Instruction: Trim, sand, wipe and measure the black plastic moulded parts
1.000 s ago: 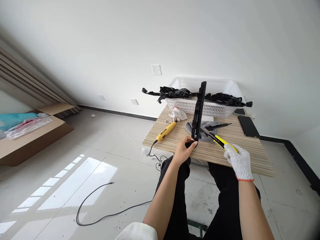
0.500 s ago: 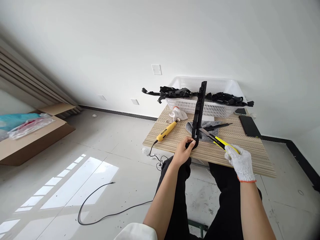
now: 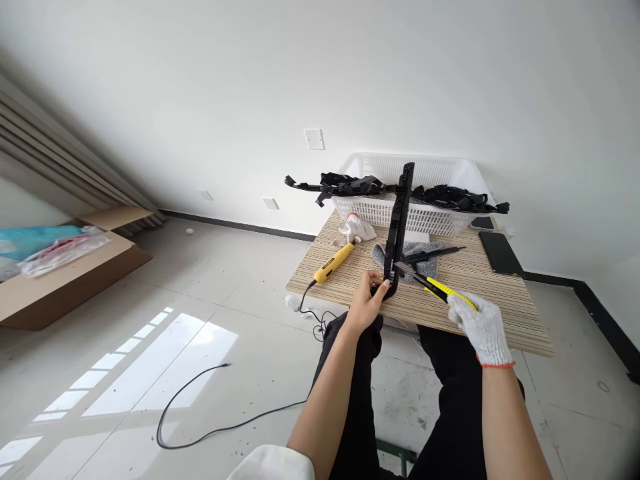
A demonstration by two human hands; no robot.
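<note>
My bare left hand (image 3: 367, 298) pinches the lower end of a long black plastic strip (image 3: 399, 227), which stands up with a curved foot. In a white knitted glove with an orange cuff, my right hand (image 3: 481, 327) grips a yellow and black utility knife (image 3: 445, 291). The knife's blade points left and lies close against the strip's lower part; whether it touches cannot be made out. Behind the blade, a grey cloth (image 3: 380, 253) lies on the table with a slim black tool (image 3: 435, 254) on it.
A white plastic basket (image 3: 470, 175) holds several black plastic parts (image 3: 360, 183), some jutting past its rim. On the wooden table (image 3: 505, 307) are a yellow corded tool (image 3: 334, 262), a white glove (image 3: 359, 229) and a black phone (image 3: 501, 253). A cable (image 3: 220, 433) crosses the floor.
The knife has shifted slightly left and down along the strip, its blade turned so more of its flat side shows. My left hand and the strip stay almost still.
</note>
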